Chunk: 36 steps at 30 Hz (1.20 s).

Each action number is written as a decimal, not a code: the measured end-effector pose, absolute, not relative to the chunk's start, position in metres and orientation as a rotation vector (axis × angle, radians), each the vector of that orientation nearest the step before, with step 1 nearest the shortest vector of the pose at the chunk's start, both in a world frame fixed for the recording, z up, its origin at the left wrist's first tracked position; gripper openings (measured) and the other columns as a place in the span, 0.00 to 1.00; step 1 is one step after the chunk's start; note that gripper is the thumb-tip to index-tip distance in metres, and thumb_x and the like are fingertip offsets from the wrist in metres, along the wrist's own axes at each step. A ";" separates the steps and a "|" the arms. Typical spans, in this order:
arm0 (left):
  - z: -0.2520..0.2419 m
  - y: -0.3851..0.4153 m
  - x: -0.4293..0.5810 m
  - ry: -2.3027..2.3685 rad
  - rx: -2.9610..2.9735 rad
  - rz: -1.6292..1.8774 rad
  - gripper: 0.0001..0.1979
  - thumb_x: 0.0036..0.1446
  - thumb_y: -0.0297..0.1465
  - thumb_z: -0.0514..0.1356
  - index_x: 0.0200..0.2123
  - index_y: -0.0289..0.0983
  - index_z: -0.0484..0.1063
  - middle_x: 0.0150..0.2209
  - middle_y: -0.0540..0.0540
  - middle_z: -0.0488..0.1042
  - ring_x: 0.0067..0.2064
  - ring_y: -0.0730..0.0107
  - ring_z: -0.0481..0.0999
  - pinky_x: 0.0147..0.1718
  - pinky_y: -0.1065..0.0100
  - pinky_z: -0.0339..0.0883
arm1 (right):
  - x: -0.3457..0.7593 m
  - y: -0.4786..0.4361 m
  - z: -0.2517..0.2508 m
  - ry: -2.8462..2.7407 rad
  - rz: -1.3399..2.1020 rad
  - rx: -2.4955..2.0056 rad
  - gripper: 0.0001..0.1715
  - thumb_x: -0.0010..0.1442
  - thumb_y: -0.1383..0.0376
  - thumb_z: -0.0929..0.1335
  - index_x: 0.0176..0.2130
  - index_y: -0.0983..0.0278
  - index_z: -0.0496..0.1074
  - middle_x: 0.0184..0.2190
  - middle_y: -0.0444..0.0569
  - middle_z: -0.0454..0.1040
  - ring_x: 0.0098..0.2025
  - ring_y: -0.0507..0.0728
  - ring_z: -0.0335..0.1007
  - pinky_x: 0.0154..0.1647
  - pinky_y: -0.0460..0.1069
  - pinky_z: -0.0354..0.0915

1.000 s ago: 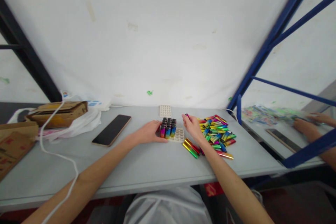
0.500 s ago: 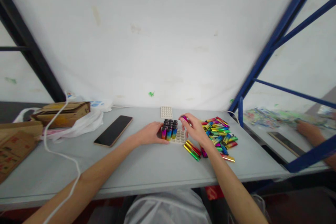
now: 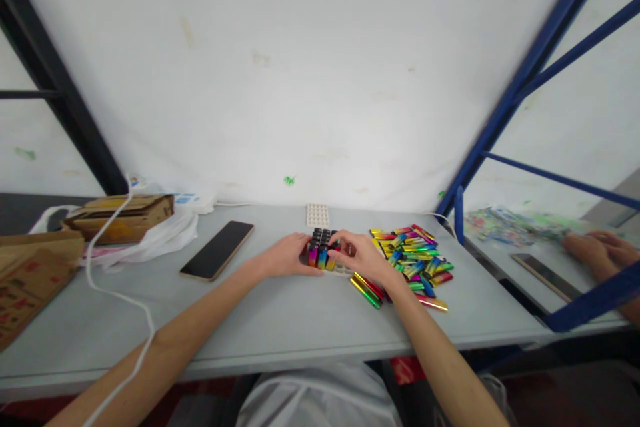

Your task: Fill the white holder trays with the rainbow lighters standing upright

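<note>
Several shiny rainbow-coloured tubes point(image 3: 321, 258) with black tops stand upright, close together, in a white tray with round holes point(image 3: 341, 269). My left hand point(image 3: 293, 255) curls round the left side of this group, its thumb low by the tray's front edge and its fingers behind. At the right side of the group, my right hand point(image 3: 356, 255) is closed in a pinch on a tube at the tray; the fingers mostly hide that tube. A loose pile of metallic tubes point(image 3: 415, 253) lies right of my right hand, and a few more tubes point(image 3: 367, 288) lie beneath its wrist.
A second white holed tray point(image 3: 318, 215) is near the wall. On the left are a phone point(image 3: 218, 250), cardboard boxes point(image 3: 120, 219), a plastic bag point(image 3: 165, 233) and a white cable point(image 3: 120, 295). Beyond the blue frame point(image 3: 500, 113), another person's hands point(image 3: 597, 250) are near a phone point(image 3: 545, 275).
My right hand has moved left and down with a tube, from above the tray's right side to the standing group. My left hand has stayed in place.
</note>
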<state>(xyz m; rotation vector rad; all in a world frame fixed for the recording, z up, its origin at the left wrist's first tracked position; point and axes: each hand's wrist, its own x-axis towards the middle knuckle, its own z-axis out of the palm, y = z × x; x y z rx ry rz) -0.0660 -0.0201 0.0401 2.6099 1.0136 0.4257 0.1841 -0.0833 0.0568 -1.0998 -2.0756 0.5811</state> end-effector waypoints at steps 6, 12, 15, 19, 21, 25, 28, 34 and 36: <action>0.042 -0.022 -0.066 1.009 2.586 0.415 0.32 0.52 0.54 0.73 0.49 0.36 0.76 0.48 0.38 0.83 0.48 0.47 0.82 0.48 0.59 0.73 | 0.185 -0.084 0.058 -2.073 0.615 -1.098 0.14 0.67 0.55 0.74 0.48 0.60 0.77 0.25 0.37 0.68 0.27 0.52 0.64 0.33 0.47 0.61; 0.040 -0.020 -0.067 0.990 2.596 0.432 0.32 0.52 0.54 0.73 0.49 0.37 0.76 0.49 0.39 0.83 0.50 0.46 0.82 0.50 0.58 0.72 | 0.189 -0.083 0.058 -2.079 0.655 -1.064 0.15 0.65 0.54 0.76 0.45 0.61 0.79 0.25 0.38 0.69 0.28 0.52 0.64 0.33 0.47 0.60; 0.038 -0.019 -0.067 0.982 2.607 0.436 0.32 0.52 0.54 0.73 0.49 0.37 0.77 0.49 0.38 0.83 0.50 0.45 0.82 0.51 0.57 0.72 | 0.191 -0.083 0.057 -2.111 0.676 -1.052 0.15 0.65 0.53 0.76 0.44 0.62 0.80 0.26 0.39 0.71 0.28 0.52 0.65 0.32 0.47 0.60; 0.038 -0.019 -0.067 1.000 2.603 0.456 0.34 0.51 0.56 0.73 0.50 0.37 0.77 0.49 0.39 0.83 0.50 0.45 0.82 0.50 0.57 0.73 | 0.189 -0.083 0.057 -2.143 0.641 -1.068 0.17 0.65 0.52 0.76 0.47 0.61 0.81 0.27 0.40 0.72 0.29 0.52 0.66 0.33 0.47 0.61; 0.038 -0.019 -0.067 0.995 2.594 0.461 0.33 0.51 0.56 0.72 0.50 0.38 0.77 0.49 0.40 0.83 0.49 0.46 0.82 0.49 0.58 0.73 | 0.190 -0.082 0.058 -2.109 0.658 -1.046 0.20 0.65 0.50 0.76 0.49 0.61 0.80 0.27 0.40 0.72 0.28 0.52 0.66 0.33 0.47 0.63; 0.038 -0.019 -0.067 0.971 2.591 0.437 0.31 0.52 0.54 0.72 0.49 0.38 0.77 0.48 0.40 0.83 0.49 0.47 0.82 0.49 0.59 0.73 | 0.197 -0.083 0.064 -1.993 0.658 -1.090 0.21 0.67 0.48 0.74 0.48 0.61 0.80 0.28 0.42 0.77 0.28 0.53 0.70 0.31 0.47 0.65; 0.038 -0.018 -0.066 1.003 2.607 0.417 0.32 0.51 0.56 0.72 0.47 0.36 0.76 0.46 0.37 0.83 0.48 0.46 0.81 0.48 0.58 0.72 | 0.209 -0.092 0.071 -2.025 0.590 -1.234 0.16 0.68 0.52 0.73 0.41 0.62 0.80 0.29 0.46 0.81 0.30 0.55 0.75 0.33 0.48 0.67; 0.039 -0.019 -0.065 1.005 2.602 0.426 0.33 0.51 0.57 0.72 0.46 0.36 0.75 0.47 0.36 0.82 0.48 0.45 0.81 0.49 0.56 0.72 | 0.235 -0.123 0.070 -2.269 0.457 -1.547 0.05 0.65 0.62 0.74 0.40 0.62 0.80 0.33 0.50 0.83 0.35 0.60 0.79 0.40 0.52 0.69; 0.040 -0.020 -0.065 1.011 2.595 0.425 0.32 0.51 0.57 0.72 0.46 0.37 0.75 0.46 0.36 0.82 0.48 0.45 0.81 0.48 0.56 0.72 | 0.241 -0.128 0.063 -2.303 0.414 -1.636 0.05 0.63 0.62 0.75 0.40 0.61 0.81 0.33 0.50 0.83 0.36 0.61 0.79 0.41 0.53 0.68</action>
